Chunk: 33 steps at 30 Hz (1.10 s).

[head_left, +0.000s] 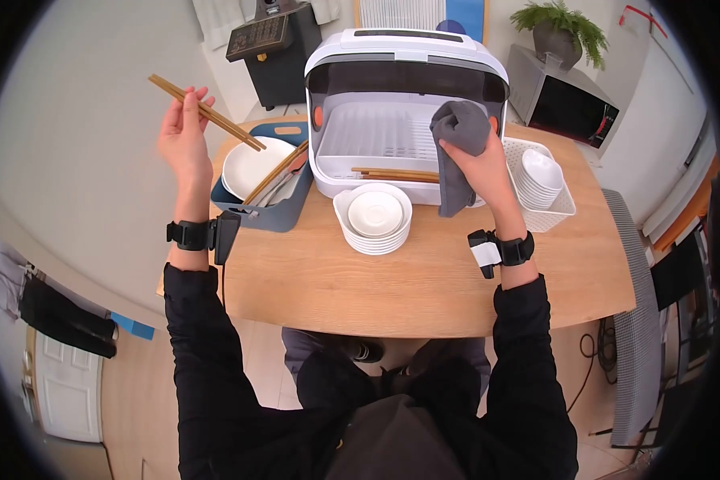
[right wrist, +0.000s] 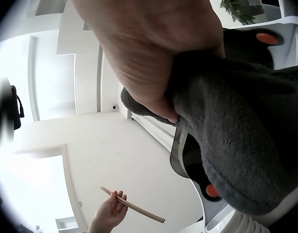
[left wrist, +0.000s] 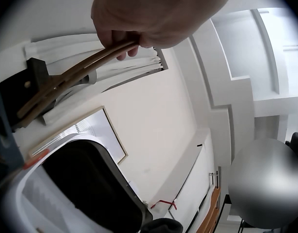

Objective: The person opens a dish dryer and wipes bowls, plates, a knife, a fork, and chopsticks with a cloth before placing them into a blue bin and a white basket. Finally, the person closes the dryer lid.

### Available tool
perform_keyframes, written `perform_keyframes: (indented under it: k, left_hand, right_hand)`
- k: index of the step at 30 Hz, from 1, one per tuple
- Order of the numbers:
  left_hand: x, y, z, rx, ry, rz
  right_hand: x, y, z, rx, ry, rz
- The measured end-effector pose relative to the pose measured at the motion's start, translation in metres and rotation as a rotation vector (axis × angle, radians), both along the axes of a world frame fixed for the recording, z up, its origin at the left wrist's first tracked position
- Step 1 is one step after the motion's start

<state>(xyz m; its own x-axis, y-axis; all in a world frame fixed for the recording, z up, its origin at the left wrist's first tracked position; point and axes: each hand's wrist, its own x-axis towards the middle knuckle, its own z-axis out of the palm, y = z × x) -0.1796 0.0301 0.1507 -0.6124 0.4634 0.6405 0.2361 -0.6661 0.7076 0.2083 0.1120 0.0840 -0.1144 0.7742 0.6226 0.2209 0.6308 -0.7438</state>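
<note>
The left hand (head_left: 186,138) is raised over the blue-grey basket's left side, pinching a pair of wooden chopsticks (head_left: 208,112) between thumb and fingers; the left wrist view shows the chopsticks (left wrist: 66,82) side by side. A dark grey cloth (head_left: 458,152) hangs from the right hand (head_left: 485,166), which grips it before the right side of the white dish cabinet (head_left: 328,172). In the right wrist view the cloth (right wrist: 236,131) covers much of the cabinet. More chopsticks (head_left: 396,174) lie along the cabinet's front ledge.
A blue-grey basket (head_left: 280,218) holds white plates, chopsticks and cutlery. Stacked white bowls (head_left: 376,216) stand on the wooden table (head_left: 360,296) before the cabinet. At the right, a white basket (head_left: 548,214) holds small bowls, with a microwave (head_left: 572,104) behind it.
</note>
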Motion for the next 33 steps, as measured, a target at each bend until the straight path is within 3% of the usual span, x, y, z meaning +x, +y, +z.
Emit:
perform_keyframes:
  k: [5, 9, 13, 18, 24, 27, 30, 33]
  left_hand:
    - [0.0, 0.034, -0.012, -0.096, 0.116, -0.039]
    - [0.0, 0.055, -0.017, -0.387, 0.339, -0.023]
    - [0.004, 0.077, -0.021, -0.415, 0.553, 0.057]
    - [0.004, 0.091, -0.027, -0.635, 1.039, 0.226]
    - [0.001, 0.117, -0.048, -0.921, 1.2, 0.2]
    - [0.006, 0.123, -0.051, -0.843, 1.274, 0.189]
    - [0.007, 0.118, -0.036, -0.781, 1.221, 0.038]
    - [-0.004, 0.113, -0.024, -0.711, 1.155, 0.033]
  right_hand:
    - [0.017, 0.007, -0.017, 0.007, 0.013, -0.036]
    - [0.022, 0.01, -0.025, -0.032, 0.004, -0.062]
    - [0.023, 0.014, -0.027, -0.049, 0.003, -0.045]
    - [0.022, 0.012, -0.027, -0.037, 0.003, -0.032]
    - [0.023, 0.012, -0.028, -0.048, 0.018, -0.013]
    - [0.023, 0.012, -0.029, -0.04, 0.015, -0.024]
    - [0.023, 0.017, -0.034, -0.004, 0.022, -0.032]
    - [0.024, 0.019, -0.035, 0.004, 0.023, -0.037]
